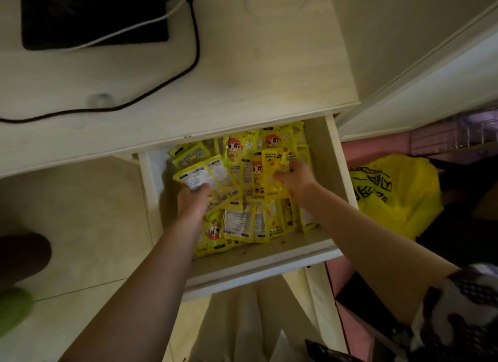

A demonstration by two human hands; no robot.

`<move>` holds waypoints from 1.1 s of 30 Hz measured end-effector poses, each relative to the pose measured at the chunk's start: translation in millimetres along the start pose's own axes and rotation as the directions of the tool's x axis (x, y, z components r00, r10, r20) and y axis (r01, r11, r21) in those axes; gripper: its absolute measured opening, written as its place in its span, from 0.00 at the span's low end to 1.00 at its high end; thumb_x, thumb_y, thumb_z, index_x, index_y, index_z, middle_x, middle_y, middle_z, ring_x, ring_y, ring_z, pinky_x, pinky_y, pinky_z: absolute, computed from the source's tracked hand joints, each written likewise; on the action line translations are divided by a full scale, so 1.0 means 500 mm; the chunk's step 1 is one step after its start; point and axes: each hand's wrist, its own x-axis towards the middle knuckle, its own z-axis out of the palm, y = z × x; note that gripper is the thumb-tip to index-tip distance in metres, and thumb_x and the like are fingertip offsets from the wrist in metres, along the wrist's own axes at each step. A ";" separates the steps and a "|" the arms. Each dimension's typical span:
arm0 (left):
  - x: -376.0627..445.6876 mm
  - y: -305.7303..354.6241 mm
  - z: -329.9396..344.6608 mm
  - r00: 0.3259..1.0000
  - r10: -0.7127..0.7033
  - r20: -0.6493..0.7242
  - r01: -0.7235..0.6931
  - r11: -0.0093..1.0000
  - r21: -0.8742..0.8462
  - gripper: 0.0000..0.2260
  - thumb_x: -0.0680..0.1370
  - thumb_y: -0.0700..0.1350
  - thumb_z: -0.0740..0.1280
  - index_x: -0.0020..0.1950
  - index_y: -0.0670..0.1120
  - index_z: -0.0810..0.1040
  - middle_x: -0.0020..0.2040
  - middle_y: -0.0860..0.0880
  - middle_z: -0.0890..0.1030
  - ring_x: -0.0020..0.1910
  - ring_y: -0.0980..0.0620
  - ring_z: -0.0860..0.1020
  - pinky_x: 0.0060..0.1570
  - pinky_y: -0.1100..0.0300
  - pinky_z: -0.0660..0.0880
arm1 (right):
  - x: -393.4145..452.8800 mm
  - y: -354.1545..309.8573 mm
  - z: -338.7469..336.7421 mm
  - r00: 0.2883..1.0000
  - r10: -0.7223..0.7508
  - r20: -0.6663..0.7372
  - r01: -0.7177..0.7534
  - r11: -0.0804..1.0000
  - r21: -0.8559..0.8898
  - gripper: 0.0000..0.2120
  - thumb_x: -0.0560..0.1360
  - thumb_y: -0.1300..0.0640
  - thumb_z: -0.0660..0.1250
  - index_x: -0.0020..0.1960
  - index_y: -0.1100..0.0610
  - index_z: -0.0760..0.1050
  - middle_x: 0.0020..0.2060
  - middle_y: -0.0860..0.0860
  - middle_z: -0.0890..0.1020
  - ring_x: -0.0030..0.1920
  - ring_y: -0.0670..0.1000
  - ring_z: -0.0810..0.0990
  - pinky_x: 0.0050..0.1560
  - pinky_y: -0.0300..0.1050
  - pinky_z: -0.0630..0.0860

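An open white drawer (272,264) under a pale desk holds several yellow snack packets (242,221) printed with a red-haired cartoon figure. My left hand (192,200) reaches in at the drawer's left and grips a fanned bunch of packets (202,173) showing their white label backs. My right hand (295,177) is at the drawer's right, fingers curled round a yellow packet (265,173) with the cartoon face up. More packets lie loose beneath both hands and toward the drawer's back.
The desk top (242,79) carries a black pad (94,17), a black cable (188,65) and a white cable. A yellow plastic bag (396,194) sits on the floor to the right, beside a pink surface and a white door.
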 end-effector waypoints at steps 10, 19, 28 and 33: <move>-0.034 -0.058 -0.061 0.997 0.051 0.053 -0.062 0.975 0.213 0.15 0.78 0.42 0.64 0.65 0.43 0.74 0.52 0.44 0.79 0.44 0.47 0.77 0.43 0.55 0.75 | -0.060 0.052 -0.052 0.987 0.028 -0.159 -0.045 0.994 -0.102 0.15 0.75 0.64 0.61 0.62 0.62 0.74 0.40 0.55 0.78 0.37 0.53 0.75 0.33 0.42 0.70; -0.140 -0.075 -0.088 0.983 0.144 0.109 -0.154 0.984 0.084 0.05 0.77 0.40 0.65 0.50 0.50 0.77 0.54 0.44 0.81 0.51 0.45 0.80 0.51 0.48 0.79 | -0.164 0.087 -0.074 0.995 -0.061 -0.077 0.060 0.998 -0.012 0.18 0.76 0.55 0.66 0.65 0.57 0.73 0.43 0.52 0.81 0.45 0.57 0.81 0.47 0.51 0.78; -0.336 -0.163 -0.055 0.971 0.212 0.107 -0.197 0.971 -0.133 0.06 0.80 0.40 0.63 0.55 0.42 0.76 0.40 0.45 0.82 0.33 0.51 0.79 0.33 0.62 0.77 | -0.293 0.193 -0.127 0.980 -0.158 0.123 0.119 0.954 0.276 0.09 0.80 0.64 0.59 0.58 0.63 0.74 0.42 0.55 0.83 0.44 0.51 0.82 0.51 0.45 0.78; -0.402 -0.255 -0.035 0.994 0.110 0.006 -0.106 0.969 -0.223 0.07 0.79 0.41 0.65 0.54 0.40 0.78 0.40 0.43 0.83 0.31 0.52 0.80 0.31 0.65 0.76 | -0.320 0.274 -0.164 0.983 -0.080 0.168 0.026 0.953 0.302 0.09 0.80 0.62 0.59 0.56 0.63 0.76 0.44 0.58 0.83 0.47 0.55 0.82 0.50 0.46 0.78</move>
